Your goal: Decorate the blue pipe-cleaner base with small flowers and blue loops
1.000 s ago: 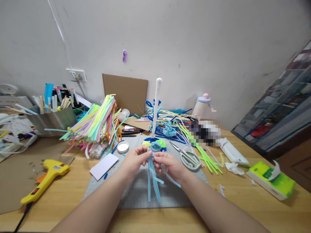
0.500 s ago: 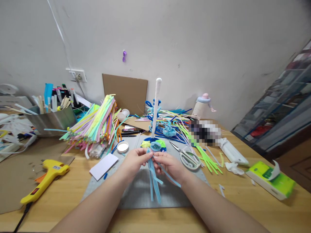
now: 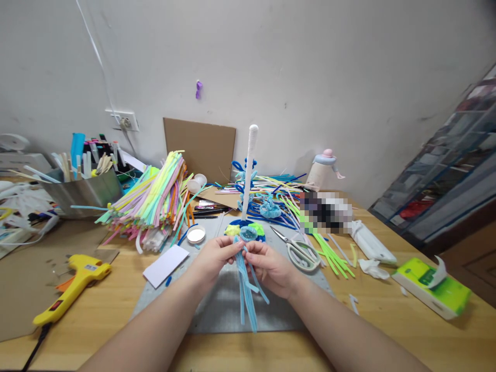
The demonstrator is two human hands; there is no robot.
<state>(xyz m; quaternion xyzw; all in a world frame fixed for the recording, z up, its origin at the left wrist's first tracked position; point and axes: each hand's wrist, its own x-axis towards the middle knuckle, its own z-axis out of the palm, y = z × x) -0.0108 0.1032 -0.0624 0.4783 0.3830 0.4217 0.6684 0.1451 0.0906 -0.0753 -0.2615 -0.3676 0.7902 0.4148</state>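
Note:
Several light-blue pipe cleaners (image 3: 248,294) hang in a bunch between my hands, joined at the top to a small round light-blue piece. My left hand (image 3: 218,256) pinches the bunch just under that piece. With thumb and fingers closed, my right hand (image 3: 272,266) grips one light-blue strand at the bunch's right side. Just beyond my fingertips stands a white wrapped rod (image 3: 249,175), upright on a base with blue, yellow and green fuzzy parts (image 3: 233,230). Dark-blue loops show behind the rod. My fingers partly hide the join.
Scissors (image 3: 302,254) lie right of my hands on a grey mat (image 3: 217,318). A white card (image 3: 166,265) and a round lid (image 3: 196,235) are to the left. Farther left are a yellow glue gun (image 3: 75,284) and a pile of coloured pipe cleaners (image 3: 155,199). A tissue pack (image 3: 432,287) sits right.
The strand at my right hand has swung from slanting out to the right to hanging more steeply beside the bunch. My right hand has shifted slightly; my left hand stays nearly still.

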